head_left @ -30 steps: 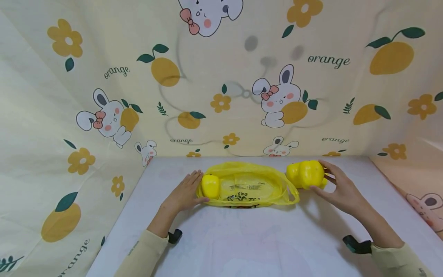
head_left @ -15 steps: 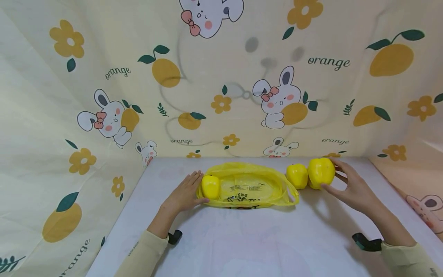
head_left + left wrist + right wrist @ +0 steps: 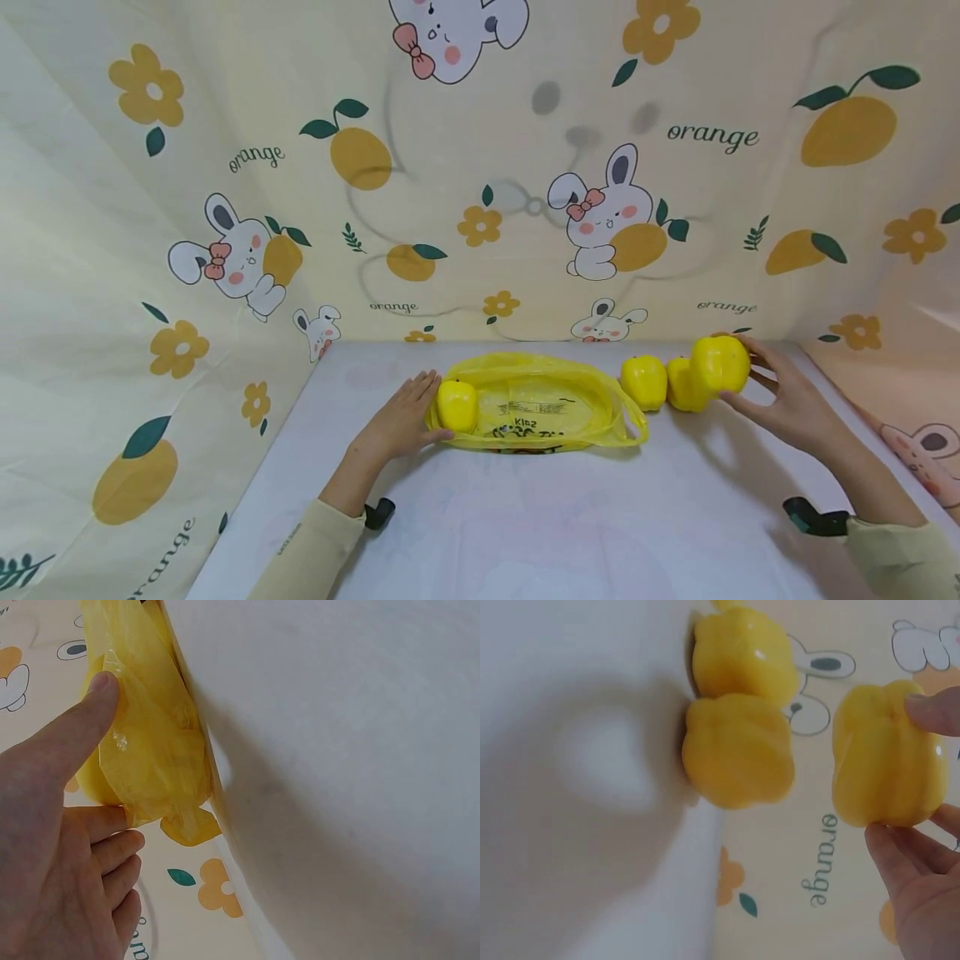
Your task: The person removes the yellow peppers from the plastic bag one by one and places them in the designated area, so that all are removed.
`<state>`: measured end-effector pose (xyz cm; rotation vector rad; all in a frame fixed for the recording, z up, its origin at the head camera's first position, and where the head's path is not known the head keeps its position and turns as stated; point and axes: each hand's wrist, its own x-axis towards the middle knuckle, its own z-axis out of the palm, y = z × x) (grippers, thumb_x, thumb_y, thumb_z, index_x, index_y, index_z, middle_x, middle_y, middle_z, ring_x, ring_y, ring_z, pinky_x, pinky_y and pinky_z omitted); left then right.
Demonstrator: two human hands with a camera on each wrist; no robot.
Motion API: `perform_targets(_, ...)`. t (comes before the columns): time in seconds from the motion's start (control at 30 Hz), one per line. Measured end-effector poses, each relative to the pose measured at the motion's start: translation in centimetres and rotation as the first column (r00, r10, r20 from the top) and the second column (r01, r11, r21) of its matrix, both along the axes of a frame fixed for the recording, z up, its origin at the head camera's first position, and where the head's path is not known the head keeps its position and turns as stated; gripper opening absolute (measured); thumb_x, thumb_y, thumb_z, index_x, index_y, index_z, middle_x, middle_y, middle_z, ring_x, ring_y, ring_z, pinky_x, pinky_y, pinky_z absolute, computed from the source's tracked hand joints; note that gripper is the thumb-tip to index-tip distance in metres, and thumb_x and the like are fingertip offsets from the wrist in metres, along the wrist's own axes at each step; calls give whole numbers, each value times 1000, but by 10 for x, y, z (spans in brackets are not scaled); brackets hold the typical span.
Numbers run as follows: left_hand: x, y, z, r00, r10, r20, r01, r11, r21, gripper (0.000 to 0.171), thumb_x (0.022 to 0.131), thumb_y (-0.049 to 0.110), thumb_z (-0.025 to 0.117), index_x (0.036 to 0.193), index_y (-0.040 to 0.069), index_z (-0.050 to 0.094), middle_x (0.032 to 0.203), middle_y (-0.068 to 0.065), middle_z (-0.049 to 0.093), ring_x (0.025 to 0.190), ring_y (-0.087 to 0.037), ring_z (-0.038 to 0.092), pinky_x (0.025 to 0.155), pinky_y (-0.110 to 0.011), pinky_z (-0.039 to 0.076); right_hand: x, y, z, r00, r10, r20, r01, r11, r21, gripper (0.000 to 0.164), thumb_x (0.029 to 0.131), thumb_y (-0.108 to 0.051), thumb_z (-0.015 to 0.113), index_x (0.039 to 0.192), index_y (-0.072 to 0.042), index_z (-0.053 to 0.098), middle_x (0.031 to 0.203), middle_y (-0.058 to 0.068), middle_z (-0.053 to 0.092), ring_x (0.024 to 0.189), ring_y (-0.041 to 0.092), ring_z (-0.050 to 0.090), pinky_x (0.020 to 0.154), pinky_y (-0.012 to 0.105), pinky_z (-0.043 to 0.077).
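Note:
In the head view, my right hand (image 3: 783,400) grips a yellow bell pepper (image 3: 718,367) between thumb and fingers. The right wrist view shows this pepper (image 3: 889,757) held up, apart from the two others. Those two yellow peppers, one nearer the bag (image 3: 643,383) and one farther right (image 3: 681,385), stand side by side on the table. My left hand (image 3: 401,417) rests against the left end of a yellow plastic bag (image 3: 555,408), fingers extended and thumb at its near edge. Another yellow pepper (image 3: 457,406) lies inside the bag's left end.
The bag's mouth faces up, with a handle loop (image 3: 636,421) at its right end near the standing peppers. A cloth printed with rabbits and oranges (image 3: 517,258) hangs behind and beside the white table (image 3: 525,525).
My right hand has moved right with its pepper, away from the bag, uncovering the two standing peppers. My left hand and the bag have stayed in place.

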<state>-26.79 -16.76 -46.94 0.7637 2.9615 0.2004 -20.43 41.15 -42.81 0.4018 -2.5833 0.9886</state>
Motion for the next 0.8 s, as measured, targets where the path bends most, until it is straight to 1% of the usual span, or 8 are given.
perform_targets(0.07, 0, 0, 0, 1000, 2, 2, -2, 1000, -2, 104, 99, 60, 70, 170, 0, 23, 178, -16, 19, 166, -32, 16, 136, -47, 12, -1, 4, -1, 1000, 0, 4, 0, 1000, -8, 97, 89, -9, 89, 167, -1, 31, 153, 34, 44, 131, 18, 47, 94, -8, 33)
perform_targets(0.13, 0, 0, -1, 1000, 3, 1, -3, 1000, 2, 104, 99, 60, 70, 170, 0, 23, 178, -16, 20, 166, -32, 17, 136, -47, 12, -2, 8, -2, 1000, 1, -3, -1, 1000, -13, 97, 88, -7, 89, 166, 2, 31, 151, 35, 44, 126, -3, 43, 94, -8, 33)
perform_targets(0.2, 0, 0, -1, 1000, 3, 2, -3, 1000, 4, 104, 99, 60, 71, 170, 0, 23, 178, -16, 20, 166, -32, 17, 136, -47, 12, -3, 11, -3, 1000, -9, -6, 9, 1000, -13, 97, 87, -5, 90, 165, 4, 32, 150, 34, 45, 118, -14, 38, 94, -8, 34)
perform_targets(0.27, 0, 0, -1, 1000, 4, 5, -4, 1000, 5, 104, 99, 60, 71, 170, 0, 23, 178, -16, 20, 166, -33, 17, 136, -47, 12, -4, 15, -3, 1000, -23, 0, 23, 1000, -5, 97, 87, -6, 90, 164, 5, 32, 149, 33, 45, 125, -1, 45, 93, -8, 34)
perform_targets(0.33, 0, 0, -1, 1000, 5, 8, -5, 1000, 3, 104, 99, 60, 71, 170, 0, 22, 178, -16, 19, 166, -33, 16, 136, -47, 12, -4, 18, -3, 999, -43, 23, 42, 999, 3, 97, 89, -9, 90, 164, 5, 31, 150, 32, 44, 131, 22, 49, 91, -8, 33)
perform_targets(0.43, 0, -1, -2, 1000, 4, 7, -4, 1000, 1, 104, 99, 60, 70, 170, 0, 22, 178, -16, 19, 166, -33, 16, 136, -47, 12, -6, 23, -3, 995, -64, 78, 63, 998, 4, 97, 93, -13, 87, 166, 4, 27, 153, 33, 40, 131, 51, 43, 90, -8, 33)
perform_targets(0.67, 1, -2, -2, 1000, -8, -10, 8, 1000, -5, 105, 100, 61, 69, 170, -1, 21, 178, -17, 19, 166, -33, 16, 136, -47, 12, -9, 36, -9, 981, -64, 185, 71, 997, -30, 97, 99, -18, 81, 168, 4, 17, 159, 39, 31, 133, 61, 38, 83, -8, 36)
perform_targets(0.8, 1, -2, -1, 1000, -9, -9, 9, 1000, 3, 105, 99, 60, 70, 169, -1, 22, 178, -18, 20, 165, -33, 17, 136, -48, 13, -11, 42, -14, 979, -61, 197, 67, 997, -24, 93, 99, -21, 81, 168, 1, 22, 158, 34, 33, 131, 58, 39, 80, -6, 38)
